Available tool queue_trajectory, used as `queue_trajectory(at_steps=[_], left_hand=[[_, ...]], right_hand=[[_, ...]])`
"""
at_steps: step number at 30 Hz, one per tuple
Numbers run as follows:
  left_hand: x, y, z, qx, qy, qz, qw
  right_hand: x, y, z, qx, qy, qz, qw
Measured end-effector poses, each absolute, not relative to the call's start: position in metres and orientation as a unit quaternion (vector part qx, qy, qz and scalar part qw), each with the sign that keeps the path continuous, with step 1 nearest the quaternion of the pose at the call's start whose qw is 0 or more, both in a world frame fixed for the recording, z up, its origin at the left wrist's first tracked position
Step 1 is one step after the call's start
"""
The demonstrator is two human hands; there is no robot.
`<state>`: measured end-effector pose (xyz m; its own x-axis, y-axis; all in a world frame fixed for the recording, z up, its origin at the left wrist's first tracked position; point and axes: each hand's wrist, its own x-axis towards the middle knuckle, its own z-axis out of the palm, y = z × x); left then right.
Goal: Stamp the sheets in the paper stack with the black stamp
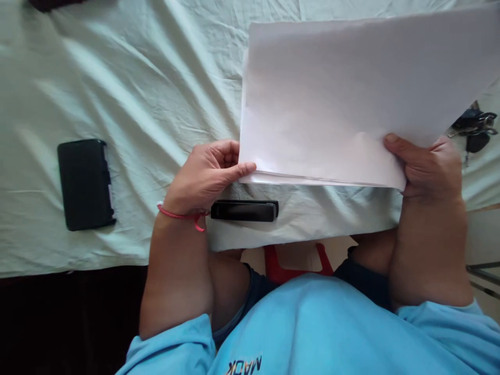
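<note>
A stack of white paper sheets is held in front of me over the cloth. My left hand pinches its lower left corner, thumb on top and fingers curled at the edge. At the lower right, my right hand grips the stack with the thumb pressed on the top sheet; its other fingers are hidden underneath. The sheets' lower edges are slightly out of line. Just below my left hand lies a black stapler on the cloth, apart from the paper.
A pale green cloth with creases covers the surface. At the left lies a black phone-like case. Keys rest at the right beside the paper. A dark object shows at the top left. Below the near edge is a red stool.
</note>
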<state>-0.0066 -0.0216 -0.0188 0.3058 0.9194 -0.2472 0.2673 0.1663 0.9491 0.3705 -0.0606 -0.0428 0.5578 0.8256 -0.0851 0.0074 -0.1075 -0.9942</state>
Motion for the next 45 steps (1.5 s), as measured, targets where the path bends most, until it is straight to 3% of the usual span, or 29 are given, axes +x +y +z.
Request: queue_trajectory(at_steps=[7, 21, 28, 33, 45], left_hand=[[-0.008, -0.024, -0.013, 0.588, 0.537, 0.274, 0.54], [-0.02, -0.024, -0.011, 0.561, 0.519, 0.265, 0.587], [-0.017, -0.02, -0.029, 0.475, 0.467, 0.419, 0.616], [-0.017, -0.02, -0.043, 0.437, 0.492, 0.479, 0.581], [-0.011, -0.02, -0.044, 0.456, 0.49, 0.498, 0.552]], right_hand=[[0.368, -0.059, -0.042, -0.648, -0.312, 0.345, 0.602], [0.369, -0.053, -0.047, -0.626, -0.314, 0.335, 0.63], [0.368, -0.052, -0.049, -0.605, -0.312, 0.353, 0.642], [0.362, -0.055, -0.05, -0.599, -0.31, 0.362, 0.643], [0.36, -0.055, -0.051, -0.593, -0.321, 0.36, 0.645]])
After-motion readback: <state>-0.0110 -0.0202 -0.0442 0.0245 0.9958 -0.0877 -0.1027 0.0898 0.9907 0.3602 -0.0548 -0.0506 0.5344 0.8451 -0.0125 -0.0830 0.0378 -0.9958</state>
